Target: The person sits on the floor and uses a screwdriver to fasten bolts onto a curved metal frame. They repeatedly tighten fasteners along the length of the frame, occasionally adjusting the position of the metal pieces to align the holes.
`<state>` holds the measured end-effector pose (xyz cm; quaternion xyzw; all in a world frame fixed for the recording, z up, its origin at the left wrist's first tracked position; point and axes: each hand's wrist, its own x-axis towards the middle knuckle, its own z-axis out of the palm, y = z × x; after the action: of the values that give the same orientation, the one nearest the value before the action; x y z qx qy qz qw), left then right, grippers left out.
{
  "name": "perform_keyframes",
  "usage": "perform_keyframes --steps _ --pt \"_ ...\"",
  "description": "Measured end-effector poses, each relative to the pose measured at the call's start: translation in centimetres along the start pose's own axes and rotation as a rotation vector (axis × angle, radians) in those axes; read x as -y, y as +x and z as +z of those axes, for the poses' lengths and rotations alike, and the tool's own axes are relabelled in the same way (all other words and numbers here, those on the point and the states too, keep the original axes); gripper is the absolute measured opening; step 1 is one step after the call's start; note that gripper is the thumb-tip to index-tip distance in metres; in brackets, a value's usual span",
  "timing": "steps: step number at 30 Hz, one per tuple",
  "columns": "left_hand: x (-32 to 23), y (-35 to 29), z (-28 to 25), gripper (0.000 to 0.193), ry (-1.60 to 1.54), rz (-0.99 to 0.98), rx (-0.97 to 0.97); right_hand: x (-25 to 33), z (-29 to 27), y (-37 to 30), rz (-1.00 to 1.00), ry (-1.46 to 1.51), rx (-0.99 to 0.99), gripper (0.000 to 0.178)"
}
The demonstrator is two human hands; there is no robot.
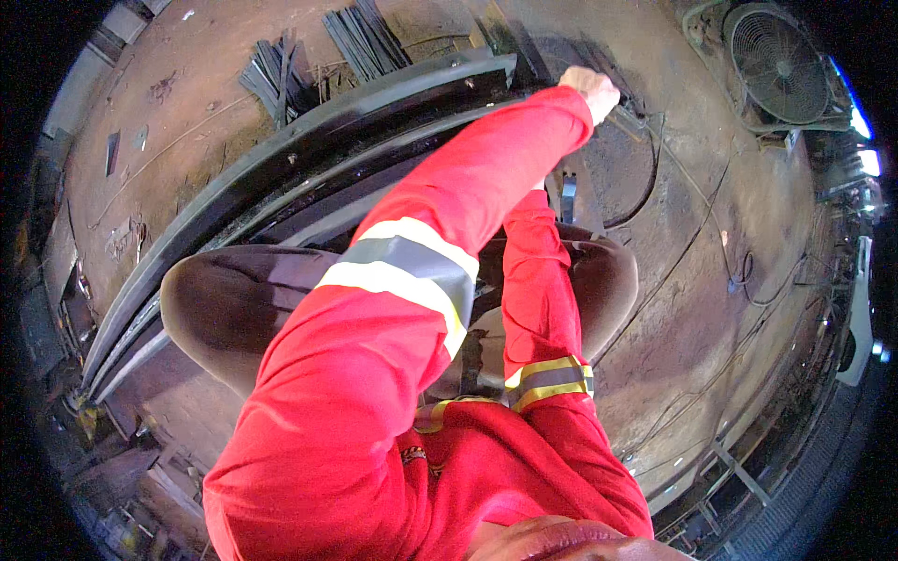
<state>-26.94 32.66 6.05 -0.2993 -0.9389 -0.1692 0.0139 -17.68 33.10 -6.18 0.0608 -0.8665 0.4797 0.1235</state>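
Note:
My left arm, in a red sleeve with a reflective band, reaches across in front of me to the far right. At its end my left hand (591, 92) is closed in a fist just past the end of the long dark metal beams (374, 103). Whatever it holds, if anything, is hidden. My right forearm runs forward beneath the left one. Only a sliver of my right hand (540, 184) shows at the cuff, its fingers hidden by the left sleeve. Right of that cuff stands a small dark metal piece (569, 198) with a bluish sheen.
Bundles of dark metal strips (367, 39) lie beyond the beams. A large round fan (778, 67) stands at the far right. A dark cable (652, 178) loops over the brown floor (697, 243) near my hands, with more cables farther right. My bent knees (234, 299) flank my arms.

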Motion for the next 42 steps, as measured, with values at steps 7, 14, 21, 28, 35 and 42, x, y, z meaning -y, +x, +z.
perform_keyframes --steps 7,14,21,28,35,42 --pt "-1.3 1.2 5.4 0.020 0.109 -0.135 0.170 1.2 0.2 -2.5 0.035 0.026 0.002 0.031" --pt "-0.7 0.8 5.7 0.021 -0.013 -0.239 0.079 1.8 -0.4 -4.0 0.052 0.023 -0.022 0.031" --pt "-0.5 2.4 3.7 0.016 -0.030 -0.157 -0.047 1.4 -0.5 -2.5 0.043 0.021 -0.034 0.032" --pt "-0.8 0.9 -7.0 0.040 -0.457 -0.079 -0.471 1.5 1.0 -2.1 0.053 0.045 -0.018 0.032" --pt "7.7 -22.0 -13.6 0.025 -1.173 -0.147 -0.070 0.3 0.0 -2.1 0.055 0.044 -0.062 0.032" --pt "3.8 -31.9 -3.5 0.036 -0.445 -0.599 0.047 0.6 0.2 -2.0 0.179 0.067 -0.051 0.031"
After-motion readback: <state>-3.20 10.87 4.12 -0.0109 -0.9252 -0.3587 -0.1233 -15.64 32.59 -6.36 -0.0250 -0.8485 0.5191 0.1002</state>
